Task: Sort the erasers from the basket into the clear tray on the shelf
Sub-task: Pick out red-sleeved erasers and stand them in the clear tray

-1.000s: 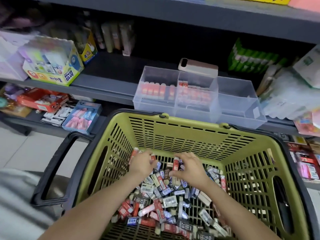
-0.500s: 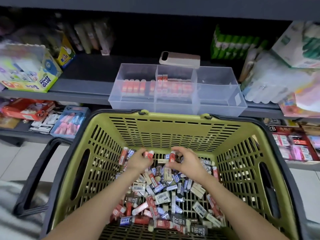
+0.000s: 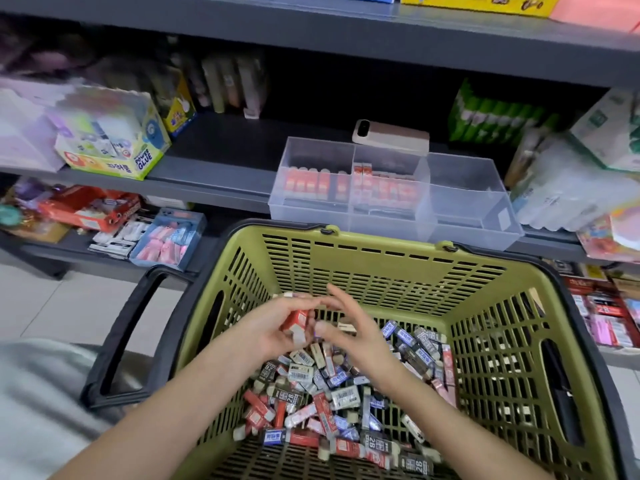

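Gripping red-sleeved erasers (image 3: 295, 320) above the pile (image 3: 332, 400) in the green basket (image 3: 381, 249), the left hand (image 3: 270, 329) curls round them. The right hand (image 3: 353, 329) lies alongside, fingers straight, holding nothing. The clear tray (image 3: 464, 202) sits on the shelf (image 3: 207, 188) just behind.

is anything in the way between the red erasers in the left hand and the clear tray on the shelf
Only the far wall of the basket, which rises between the left hand holding the red erasers and the clear tray. The tray's top is open.

olive-green basket (image 3: 381, 271) w/ black handle (image 3: 114, 341), red, blue & black erasers (image 3: 329, 403), clear tray (image 3: 467, 216), grey shelf (image 3: 207, 188)
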Motion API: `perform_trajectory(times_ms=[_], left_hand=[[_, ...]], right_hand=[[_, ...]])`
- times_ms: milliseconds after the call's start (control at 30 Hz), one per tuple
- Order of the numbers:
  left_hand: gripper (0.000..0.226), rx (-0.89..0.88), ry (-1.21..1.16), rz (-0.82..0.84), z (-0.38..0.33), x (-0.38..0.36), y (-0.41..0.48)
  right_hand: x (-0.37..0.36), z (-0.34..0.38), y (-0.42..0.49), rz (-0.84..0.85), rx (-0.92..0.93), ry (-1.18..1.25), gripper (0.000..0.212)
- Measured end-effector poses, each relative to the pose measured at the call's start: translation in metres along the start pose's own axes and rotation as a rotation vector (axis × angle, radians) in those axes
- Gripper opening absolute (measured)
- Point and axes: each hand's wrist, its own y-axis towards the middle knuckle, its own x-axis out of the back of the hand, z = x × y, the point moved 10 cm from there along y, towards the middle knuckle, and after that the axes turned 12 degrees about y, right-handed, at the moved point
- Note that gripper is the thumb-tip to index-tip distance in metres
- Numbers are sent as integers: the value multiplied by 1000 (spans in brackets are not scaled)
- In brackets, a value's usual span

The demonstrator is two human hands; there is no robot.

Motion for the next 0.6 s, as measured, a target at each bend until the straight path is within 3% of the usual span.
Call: perform_trajectory(times_ms=[33, 100, 167, 233, 300, 467, 533, 600], left_hand=[[33, 1, -52, 2, -3, 1, -4], [24, -25, -115, 46, -12, 0, -13], [23, -75, -158, 107, -21, -3, -24], [28, -129, -176, 121, -29, 0, -32], [30, -174, -156, 114, -35, 4, -37], [27, -216, -53, 104, -38, 3, -40], [26, -220, 37, 50, -36, 6, -36], [27, -248, 182, -27, -33, 10, -31]], right_hand=[[10, -6, 1, -62, -13, -17, 75], [30, -19, 8, -174, -19, -455, 52], [30, -39, 16, -128, -34, -917, 42], [18, -67, 21, 11, -77, -1120, 48], [5, -84, 25, 106, -57, -1156, 54], [-6, -85, 29, 146, 42, -1188, 50], [0, -76, 24, 72, -1, -967, 33], [14, -64, 14, -28, -128, -590, 16]])
